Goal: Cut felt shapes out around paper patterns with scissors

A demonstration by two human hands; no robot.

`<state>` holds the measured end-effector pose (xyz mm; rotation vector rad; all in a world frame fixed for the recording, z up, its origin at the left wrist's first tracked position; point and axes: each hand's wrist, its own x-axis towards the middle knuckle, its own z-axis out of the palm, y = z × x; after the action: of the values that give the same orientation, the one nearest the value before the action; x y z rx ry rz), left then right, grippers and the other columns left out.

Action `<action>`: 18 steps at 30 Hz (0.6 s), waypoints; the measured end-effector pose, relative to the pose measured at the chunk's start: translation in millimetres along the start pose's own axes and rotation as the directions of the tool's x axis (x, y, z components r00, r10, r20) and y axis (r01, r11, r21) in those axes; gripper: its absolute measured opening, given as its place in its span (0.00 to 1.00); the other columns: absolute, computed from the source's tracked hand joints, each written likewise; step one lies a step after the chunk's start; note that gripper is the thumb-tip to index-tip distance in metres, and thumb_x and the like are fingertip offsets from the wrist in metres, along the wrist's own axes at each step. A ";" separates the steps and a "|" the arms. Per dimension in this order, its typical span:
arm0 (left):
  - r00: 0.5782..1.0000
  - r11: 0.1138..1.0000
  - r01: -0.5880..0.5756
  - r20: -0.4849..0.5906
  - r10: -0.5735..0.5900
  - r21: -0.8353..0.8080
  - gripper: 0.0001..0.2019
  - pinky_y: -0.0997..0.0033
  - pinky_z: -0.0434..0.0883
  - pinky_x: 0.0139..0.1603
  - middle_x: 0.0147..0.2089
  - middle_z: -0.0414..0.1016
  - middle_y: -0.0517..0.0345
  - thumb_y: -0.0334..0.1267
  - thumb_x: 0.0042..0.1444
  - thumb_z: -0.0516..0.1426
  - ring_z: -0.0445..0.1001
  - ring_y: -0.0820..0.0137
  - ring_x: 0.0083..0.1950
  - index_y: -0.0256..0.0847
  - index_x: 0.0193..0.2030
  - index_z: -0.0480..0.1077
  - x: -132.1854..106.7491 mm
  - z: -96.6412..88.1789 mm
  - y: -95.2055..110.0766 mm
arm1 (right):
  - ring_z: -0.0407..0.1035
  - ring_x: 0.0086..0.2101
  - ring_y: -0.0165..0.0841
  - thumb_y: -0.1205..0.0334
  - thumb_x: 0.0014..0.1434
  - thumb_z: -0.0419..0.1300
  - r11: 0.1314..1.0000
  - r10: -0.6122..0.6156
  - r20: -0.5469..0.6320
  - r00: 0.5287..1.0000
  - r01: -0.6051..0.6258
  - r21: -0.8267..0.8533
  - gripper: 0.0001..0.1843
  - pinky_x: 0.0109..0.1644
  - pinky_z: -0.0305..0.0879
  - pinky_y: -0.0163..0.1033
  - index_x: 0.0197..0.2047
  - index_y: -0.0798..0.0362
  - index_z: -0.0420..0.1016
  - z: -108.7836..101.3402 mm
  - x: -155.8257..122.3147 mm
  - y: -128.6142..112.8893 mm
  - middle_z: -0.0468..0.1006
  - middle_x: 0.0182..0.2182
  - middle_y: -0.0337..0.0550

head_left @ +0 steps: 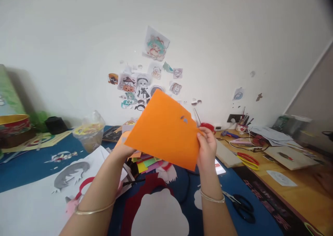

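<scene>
An orange sheet of paper [166,132] is held up at a tilt over the table, with small cut-out holes near its upper right edge. My right hand [207,144] pinches its right edge between thumb and fingers. My left hand [125,149] is at the sheet's lower left corner; its fingers are hidden behind the paper, so their grip does not show. Behind and below the sheet lies a stack of coloured paper [145,163]. A large white paper cut-out [160,215] lies in front of me, on dark red paper [130,201].
Black-handled scissors [243,206] lie right of my right forearm, and red-and-yellow scissors [248,160] farther right. A plastic cup [90,135] stands at the left back. White paper with grey cut-outs [39,201] covers the left front. Drawings [156,47] hang on the wall.
</scene>
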<state>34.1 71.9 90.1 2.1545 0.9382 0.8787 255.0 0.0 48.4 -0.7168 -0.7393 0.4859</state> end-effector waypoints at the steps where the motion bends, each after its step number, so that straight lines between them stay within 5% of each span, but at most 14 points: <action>1: 1.000 0.998 0.004 0.020 -0.003 -0.070 0.23 0.67 0.74 0.41 0.41 0.77 0.54 0.51 0.58 0.43 0.75 0.63 0.44 0.44 0.54 0.67 -1.7 -2.2 6.0 | 0.71 0.31 0.31 0.62 0.49 0.60 0.998 -0.014 -0.031 0.999 0.012 -0.056 0.10 0.33 0.65 0.34 0.37 0.51 0.69 0.1 0.7 4.9 0.76 0.31 0.38; 5: 0.983 0.876 0.036 0.175 0.056 -0.481 0.33 0.57 0.74 0.42 0.56 0.70 0.51 0.59 0.57 0.36 0.74 0.56 0.48 0.47 0.65 0.50 -3.8 -4.5 28.2 | 0.72 0.34 0.34 0.61 0.52 0.56 0.969 -0.029 -0.075 0.997 0.010 -0.248 0.11 0.32 0.65 0.35 0.40 0.52 0.68 4.4 -1.0 25.1 0.76 0.37 0.45; 8: 0.981 0.761 0.049 0.176 0.087 -0.647 0.37 0.55 0.75 0.42 0.63 0.62 0.49 0.66 0.51 0.40 0.67 0.49 0.56 0.51 0.64 0.53 -3.4 -2.2 34.7 | 0.72 0.37 0.37 0.61 0.53 0.54 0.953 -0.030 -0.060 0.998 0.010 -0.302 0.11 0.35 0.67 0.38 0.40 0.52 0.68 12.2 -7.1 36.7 0.75 0.40 0.48; 13: 0.980 0.746 0.054 0.179 0.088 -0.664 0.38 0.54 0.75 0.42 0.59 0.66 0.53 0.68 0.46 0.46 0.65 0.48 0.58 0.53 0.62 0.58 -5.0 -2.7 30.2 | 0.70 0.42 0.39 0.62 0.54 0.51 0.920 -0.049 -0.047 0.998 0.026 -0.392 0.11 0.42 0.67 0.42 0.41 0.53 0.68 20.5 -11.7 51.4 0.74 0.42 0.51; 18: 0.982 0.877 0.104 0.188 -0.016 -0.470 0.30 0.61 0.75 0.44 0.56 0.70 0.54 0.56 0.48 0.56 0.70 0.55 0.54 0.51 0.58 0.62 -1.8 0.0 22.0 | 0.70 0.41 0.39 0.62 0.55 0.50 0.881 -0.084 -0.026 0.996 0.062 -0.468 0.12 0.41 0.68 0.43 0.42 0.54 0.67 19.5 -10.9 54.6 0.74 0.42 0.52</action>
<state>41.3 58.2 105.9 1.7310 0.6135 0.7738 225.2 37.4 13.9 -1.1438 -0.8483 0.2173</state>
